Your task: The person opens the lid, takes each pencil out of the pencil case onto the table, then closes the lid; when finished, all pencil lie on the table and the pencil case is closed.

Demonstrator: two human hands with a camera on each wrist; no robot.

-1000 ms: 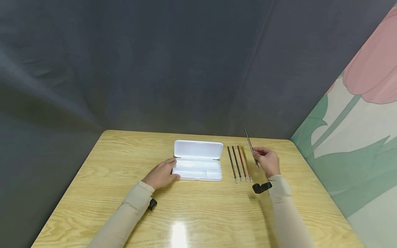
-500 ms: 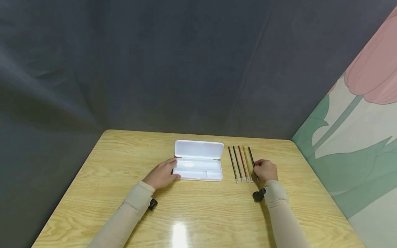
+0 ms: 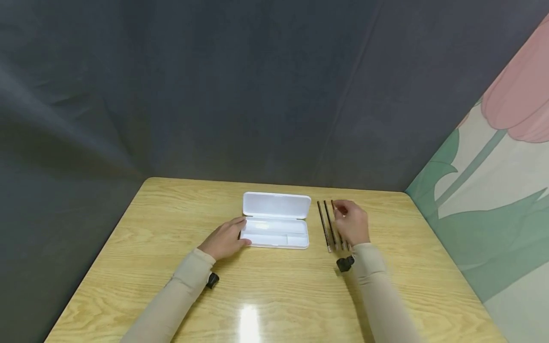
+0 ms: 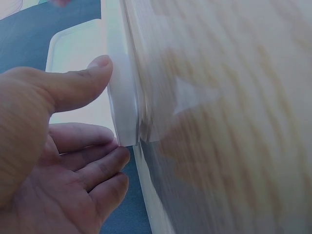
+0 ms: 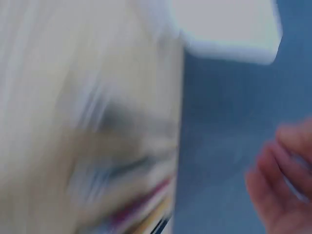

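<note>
A white pencil case [image 3: 274, 233] lies with its lid [image 3: 276, 205] raised, showing a tray with compartments. My left hand [image 3: 225, 239] holds its left end. In the left wrist view, the thumb [image 4: 83, 85] lies against the front wall and the fingertips [image 4: 117, 161] touch near the corner. To the right of the case, several pencils lie side by side, including a dark pencil [image 3: 323, 226]. My right hand [image 3: 352, 223] is over the right-hand pencils and hides much of them. Its blurred fingers [image 5: 268, 185] hold nothing in the right wrist view.
The wooden table [image 3: 274, 290] has its back edge against a dark curtain [image 3: 257, 95]. A wall with a painted tulip [image 3: 514, 105] stands at the right. Cameras are strapped to both wrists.
My right hand laid a dark pencil at the right end of the row, let it go, then moved left and away over the other pencils. The left hand stays on the case.
</note>
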